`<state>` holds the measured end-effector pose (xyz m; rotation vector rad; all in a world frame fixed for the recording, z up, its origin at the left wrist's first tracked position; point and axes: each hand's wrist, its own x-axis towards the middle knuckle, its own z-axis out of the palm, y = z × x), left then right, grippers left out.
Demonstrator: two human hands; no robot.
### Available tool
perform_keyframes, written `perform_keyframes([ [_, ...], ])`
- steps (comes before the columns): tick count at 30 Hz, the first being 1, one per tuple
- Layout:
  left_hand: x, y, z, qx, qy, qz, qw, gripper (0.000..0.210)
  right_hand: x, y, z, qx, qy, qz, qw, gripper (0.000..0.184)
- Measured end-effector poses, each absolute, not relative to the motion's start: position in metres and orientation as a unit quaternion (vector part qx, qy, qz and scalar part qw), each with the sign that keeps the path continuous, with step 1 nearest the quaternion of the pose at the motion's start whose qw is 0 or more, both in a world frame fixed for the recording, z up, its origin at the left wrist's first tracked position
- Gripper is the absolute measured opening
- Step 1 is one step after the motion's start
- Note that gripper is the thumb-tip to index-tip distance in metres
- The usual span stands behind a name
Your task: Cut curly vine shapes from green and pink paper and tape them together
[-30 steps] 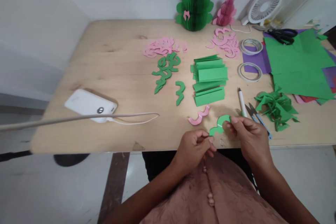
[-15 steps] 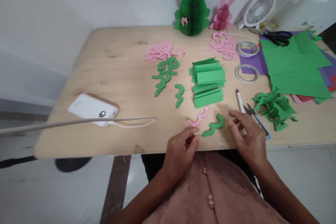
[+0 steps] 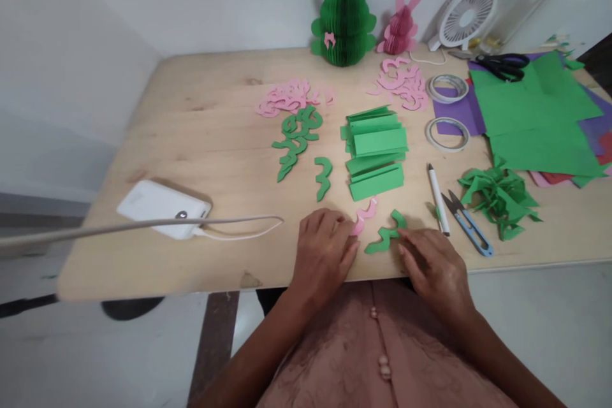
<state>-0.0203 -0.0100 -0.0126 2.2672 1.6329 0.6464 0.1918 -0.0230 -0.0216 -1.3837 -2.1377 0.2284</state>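
Flat on the pale wooden table (image 3: 215,115), just left of the half-open right hand (image 3: 433,261), right end at its fingertips: a wavy green paper strip (image 3: 386,234), long axis slanting away rightward. Loosely curled left hand (image 3: 322,245) farther off, beside a scalloped pink paper strip (image 3: 369,210). Grip impossible to tell for either.

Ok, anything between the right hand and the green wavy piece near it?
Nothing visible: the right hand is at the right end of the green wavy piece. The pink wavy piece lies to its left, outside that path.
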Motion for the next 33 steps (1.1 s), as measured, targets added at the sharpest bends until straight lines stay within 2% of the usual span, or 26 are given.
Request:
perform_keyframes([
  [7,-0.018,-0.006,-0.015,0.781,0.571,0.209,0.14,0.005,0.19,-0.023,-0.03,-0.511,-0.811,0.075,0.273,0.02],
  [21,-0.018,-0.008,-0.017,0.726,0.6,0.28,0.187,0.011,0.186,-0.023,-0.027,-0.501,-0.803,0.072,0.314,0.027],
  [33,-0.015,-0.012,-0.019,0.705,0.615,0.3,0.185,0.01,0.168,-0.021,-0.018,-0.491,-0.82,0.083,0.281,0.025],
])
